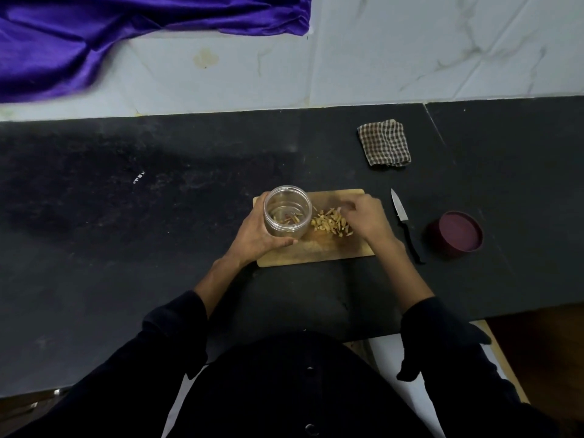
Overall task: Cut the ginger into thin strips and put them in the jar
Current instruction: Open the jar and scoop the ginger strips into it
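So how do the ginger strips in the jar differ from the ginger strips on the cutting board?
The ginger strips in the jar are few and lie scattered; the ginger strips on the cutting board are many, in one pile. The first sit inside the clear jar that the left hand grips; the second lie open on the cutting board, with the right hand over them. Both are pale yellow.
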Available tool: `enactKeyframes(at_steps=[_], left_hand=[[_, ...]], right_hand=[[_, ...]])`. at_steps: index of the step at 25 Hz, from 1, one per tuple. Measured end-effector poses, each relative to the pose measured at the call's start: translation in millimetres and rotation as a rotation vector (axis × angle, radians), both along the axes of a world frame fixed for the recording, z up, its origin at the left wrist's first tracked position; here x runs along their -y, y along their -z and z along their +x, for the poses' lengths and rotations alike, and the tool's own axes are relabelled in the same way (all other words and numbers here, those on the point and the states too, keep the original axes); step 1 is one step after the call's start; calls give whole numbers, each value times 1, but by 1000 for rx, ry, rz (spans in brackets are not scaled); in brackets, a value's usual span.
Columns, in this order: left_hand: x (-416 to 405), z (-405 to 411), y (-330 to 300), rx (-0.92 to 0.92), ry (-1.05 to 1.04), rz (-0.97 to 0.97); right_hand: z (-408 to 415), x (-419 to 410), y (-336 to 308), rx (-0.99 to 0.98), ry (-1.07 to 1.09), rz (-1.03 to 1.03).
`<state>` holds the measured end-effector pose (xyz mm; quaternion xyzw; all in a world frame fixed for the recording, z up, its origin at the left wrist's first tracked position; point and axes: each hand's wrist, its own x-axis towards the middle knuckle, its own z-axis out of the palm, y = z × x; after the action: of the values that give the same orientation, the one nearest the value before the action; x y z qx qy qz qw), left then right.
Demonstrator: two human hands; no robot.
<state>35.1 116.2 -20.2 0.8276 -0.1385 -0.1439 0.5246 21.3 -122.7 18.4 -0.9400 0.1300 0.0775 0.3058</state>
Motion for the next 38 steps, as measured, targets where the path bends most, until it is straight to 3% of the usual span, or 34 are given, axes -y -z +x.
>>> enactKeyframes(at_steps=[3,9,13,17,21,24,26,30,34,38], left_hand=[[1,-1,-1,17,1,-7],[1,-2,0,30,2,1],[1,-2,-1,18,8,7],[1,-1,0,13,2,4],[2,-2,-2,17,5,-4],[2,-2,-2,18,8,-12],[2,-2,-1,16,9,-22],[3,-3,0,5,6,-35],[2,-2,-2,8,7,-36],[2,-2,-1,8,7,-32]], right_hand=[[-9,-6,17,-146,-152,-132],[-17,-20,42,63,-163,-353],[-17,-11,39,184,-163,-325],[-15,-4,23,254,54,15],[-11,7,14,112,466,621],[-13,4,-4,80,500,920],[-11,-7,-20,90,415,986],[0,-46,-39,102,208,910],[13,-75,-38,138,-55,387],[15,-79,-42,220,-86,220]])
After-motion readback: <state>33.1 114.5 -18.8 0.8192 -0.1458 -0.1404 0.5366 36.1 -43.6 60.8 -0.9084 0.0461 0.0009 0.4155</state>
